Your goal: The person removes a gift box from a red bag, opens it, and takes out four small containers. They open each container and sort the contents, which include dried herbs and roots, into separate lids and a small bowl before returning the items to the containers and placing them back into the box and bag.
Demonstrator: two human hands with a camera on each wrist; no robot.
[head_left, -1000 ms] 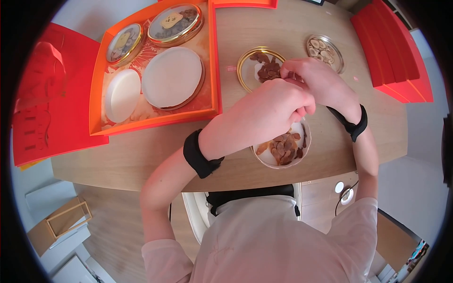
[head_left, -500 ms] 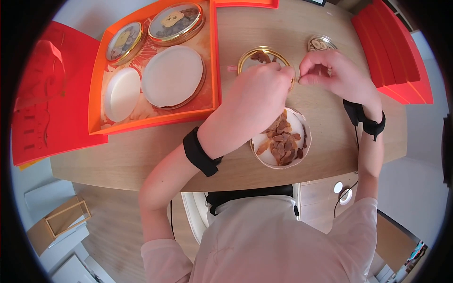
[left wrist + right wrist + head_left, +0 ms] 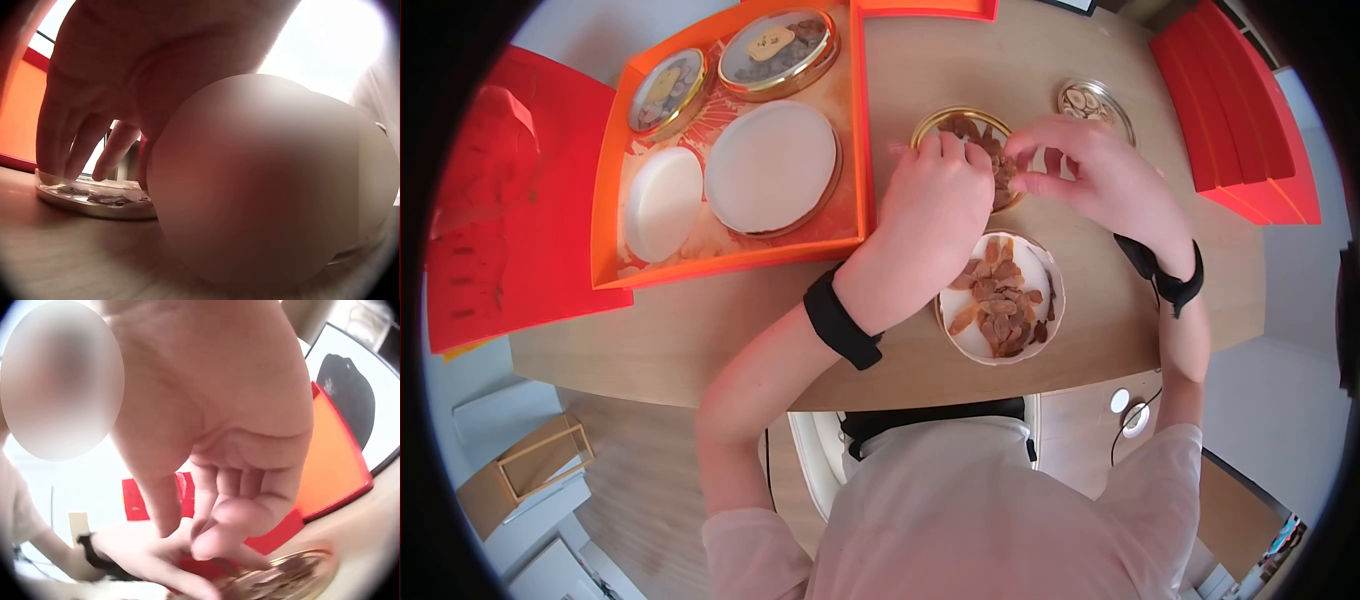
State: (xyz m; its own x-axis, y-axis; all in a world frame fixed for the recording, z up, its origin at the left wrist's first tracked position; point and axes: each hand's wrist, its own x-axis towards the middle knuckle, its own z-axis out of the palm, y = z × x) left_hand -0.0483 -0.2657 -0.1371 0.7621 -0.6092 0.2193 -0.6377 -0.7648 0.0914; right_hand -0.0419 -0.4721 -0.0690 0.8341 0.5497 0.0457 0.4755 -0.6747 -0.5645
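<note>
A round gold-rimmed dish [image 3: 918, 128] of thin brown dried slices [image 3: 1006, 182] lies on the table in the head view. My left hand [image 3: 940, 205] reaches over its near left side. In the left wrist view the left fingers [image 3: 84, 147] point straight down at the low clear wall of the dish [image 3: 100, 209]. At the right side of the dish my right hand [image 3: 1095, 175] hovers, thumb and fingers apart; the right wrist view shows nothing between them. Closer to me sits a white round tub [image 3: 960, 345] with more brown slices [image 3: 1002, 305].
To the left, an orange-red box [image 3: 862, 150] holds two gold-rimmed tins [image 3: 775, 50] and two white round containers [image 3: 770, 165]. A small round dish [image 3: 1115, 98] of pale slices stands beyond my right hand. Red boxes [image 3: 1230, 110] stand upright at the right edge.
The left hand first moved from over the white tub toward the gold-rimmed dish, then left along its edge. The right hand drew right off the dish, then came back to its right side.
</note>
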